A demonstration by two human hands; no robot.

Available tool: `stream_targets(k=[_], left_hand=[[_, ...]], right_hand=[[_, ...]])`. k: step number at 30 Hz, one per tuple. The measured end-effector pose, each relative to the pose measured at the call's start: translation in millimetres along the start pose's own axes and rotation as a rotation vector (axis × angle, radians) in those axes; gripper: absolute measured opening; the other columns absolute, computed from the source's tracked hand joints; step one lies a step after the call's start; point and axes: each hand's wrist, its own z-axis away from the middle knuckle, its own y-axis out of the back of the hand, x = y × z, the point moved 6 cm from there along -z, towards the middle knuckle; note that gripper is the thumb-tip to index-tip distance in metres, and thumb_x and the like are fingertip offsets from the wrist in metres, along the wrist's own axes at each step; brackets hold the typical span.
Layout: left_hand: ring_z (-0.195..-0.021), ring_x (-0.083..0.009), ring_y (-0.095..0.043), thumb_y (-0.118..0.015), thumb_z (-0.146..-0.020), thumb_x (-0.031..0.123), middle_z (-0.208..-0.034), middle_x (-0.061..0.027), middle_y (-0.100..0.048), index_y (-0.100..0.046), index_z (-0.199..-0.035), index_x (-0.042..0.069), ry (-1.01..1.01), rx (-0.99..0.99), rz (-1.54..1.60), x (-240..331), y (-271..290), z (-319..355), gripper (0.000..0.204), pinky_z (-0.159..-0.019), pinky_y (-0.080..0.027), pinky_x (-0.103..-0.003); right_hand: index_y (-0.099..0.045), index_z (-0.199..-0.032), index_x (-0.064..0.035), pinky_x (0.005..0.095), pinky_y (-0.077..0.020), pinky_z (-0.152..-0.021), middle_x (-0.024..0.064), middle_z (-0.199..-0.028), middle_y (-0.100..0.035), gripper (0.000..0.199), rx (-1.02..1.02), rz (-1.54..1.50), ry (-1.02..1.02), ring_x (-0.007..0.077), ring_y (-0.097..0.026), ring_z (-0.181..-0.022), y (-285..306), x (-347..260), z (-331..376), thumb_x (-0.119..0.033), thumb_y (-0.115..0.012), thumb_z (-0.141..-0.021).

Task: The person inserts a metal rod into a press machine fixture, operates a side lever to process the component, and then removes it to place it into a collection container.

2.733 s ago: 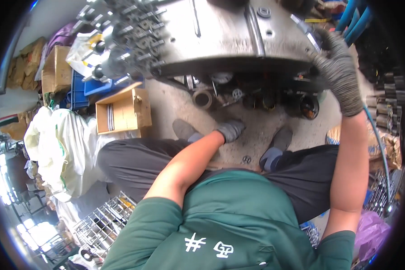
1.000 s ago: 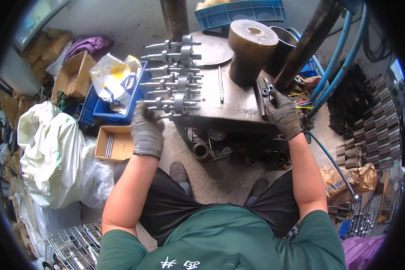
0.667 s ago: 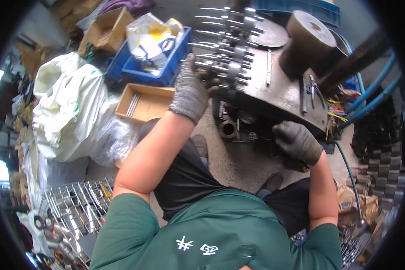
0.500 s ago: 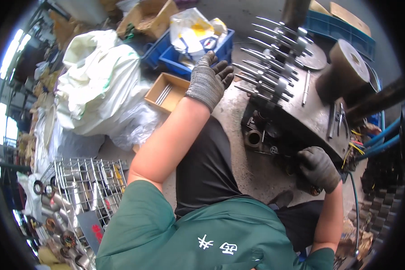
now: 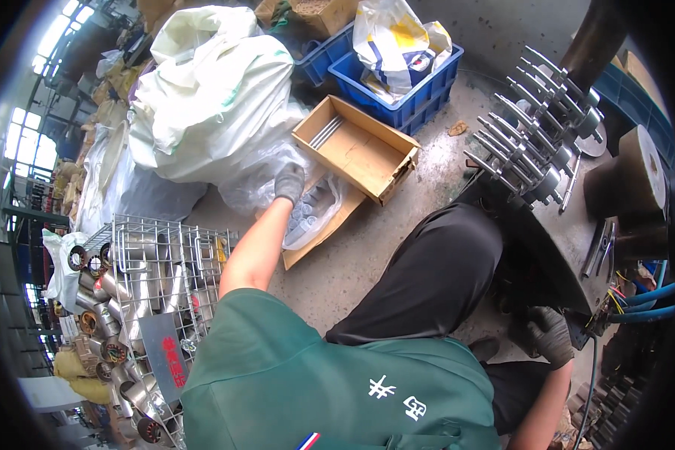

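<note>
My left hand [image 5: 289, 182], in a grey knit glove, is down at a clear plastic bag [image 5: 330, 196] in a low cardboard box [image 5: 324, 240]. Small pale cylindrical parts [image 5: 302, 216] lie in the bag beside it. The glove's back faces up and hides the fingers, so whether they grip the bag does not show. Farther off, an open cardboard tray [image 5: 367, 154] holds several thin metal rods [image 5: 325, 133]. Low beside the machine table [image 5: 555, 232], my right hand [image 5: 549, 335], in a dark-stained grey glove, has curled fingers; anything inside them is hidden.
A fixture with several metal spindles [image 5: 529, 142] stands on the machine table, near a thick cylinder [image 5: 630, 180]. A white sack [image 5: 210, 97] and a blue crate [image 5: 405, 109] stand at the back. Lower left, a wire cage [image 5: 146, 247] holds metal cylinders.
My left hand has swung left and down from near the spindles to the plastic bag, its fingers no longer spread. My right hand remains low by the machine. The view has shifted left.
</note>
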Motion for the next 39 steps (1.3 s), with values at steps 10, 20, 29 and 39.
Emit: stream_targets(k=[10,20,29,39], left_hand=[[-0.142,-0.0309,-0.050,-0.046,-0.107,0.043,-0.157,-0.0140,-0.052,-0.053,-0.153,0.013,-0.068,-0.539,-0.555,-6,-104,49,0.055,-0.118,-0.041,-0.041],[-0.138,-0.0301,-0.054,-0.049,-0.102,0.028,-0.144,-0.0179,-0.060,-0.061,-0.139,0.005,-0.536,-0.358,-0.552,23,-143,29,0.046,-0.113,-0.045,-0.041],[-0.111,-0.0385,-0.070,-0.066,-0.097,0.020,-0.122,-0.0227,-0.071,-0.066,-0.129,0.005,-0.084,-0.234,-0.184,-3,-45,78,0.035,-0.098,-0.054,-0.046],[-0.090,-0.0272,-0.064,-0.072,-0.096,0.011,-0.098,-0.0113,-0.065,-0.066,-0.103,0.007,-1.055,-0.112,0.576,361,168,212,0.009,-0.083,-0.052,-0.038]], right_hand=[[-0.070,-0.125,0.0003,0.0470,-0.0529,-0.101,0.0241,-0.119,-0.071,0.046,-0.193,-0.013,-0.150,0.0427,-0.066,-0.114,-21,18,-19,-0.021,-0.076,-0.084],[-0.071,-0.121,-0.0060,0.0510,-0.0540,-0.096,0.0222,-0.114,-0.072,0.045,-0.127,0.100,-0.072,0.0431,-0.067,-0.107,-37,35,-8,-0.031,-0.071,-0.084],[-0.069,-0.124,-0.0052,0.0475,-0.0541,-0.096,0.0179,-0.110,-0.070,0.046,0.019,0.130,0.127,0.0387,-0.067,-0.105,12,-26,-5,-0.030,-0.074,-0.085],[-0.062,-0.135,-0.0017,0.0345,-0.0564,-0.084,0.0111,-0.110,-0.066,0.054,0.472,-0.582,0.486,0.0218,-0.067,-0.095,80,-139,-11,-0.020,-0.083,-0.088]])
